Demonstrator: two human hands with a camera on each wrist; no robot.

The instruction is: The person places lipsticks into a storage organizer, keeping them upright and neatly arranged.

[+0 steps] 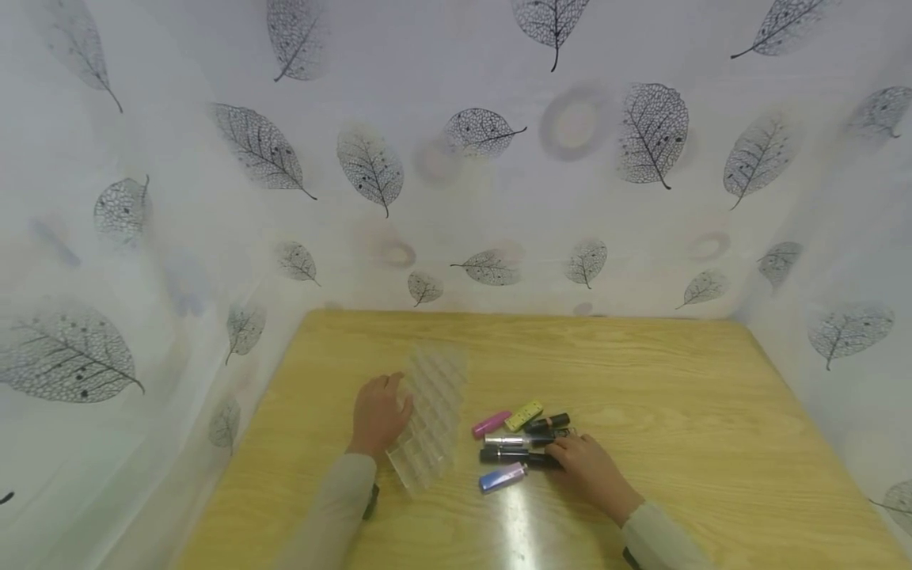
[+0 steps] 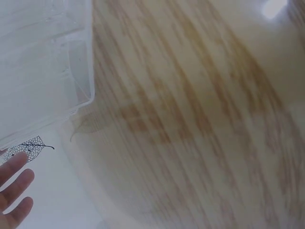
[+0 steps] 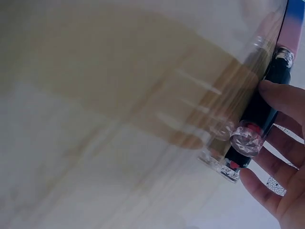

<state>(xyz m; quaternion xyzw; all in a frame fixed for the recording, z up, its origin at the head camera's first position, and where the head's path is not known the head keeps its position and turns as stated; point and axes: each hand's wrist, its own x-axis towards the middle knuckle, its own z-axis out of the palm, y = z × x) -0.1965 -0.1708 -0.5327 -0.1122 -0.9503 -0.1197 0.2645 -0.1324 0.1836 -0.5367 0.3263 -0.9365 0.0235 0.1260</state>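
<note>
Right hand (image 1: 590, 473) on black tube (image 3: 258, 106)

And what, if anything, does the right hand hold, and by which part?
The right hand pinches a black tube by its dark middle, between silver band and clear end.

Hands (image 1: 381, 416) bare; long, v. pale sleeves (image 1: 336, 495) w/ dk. wrist gear (image 1: 372, 502) ea. side.
</note>
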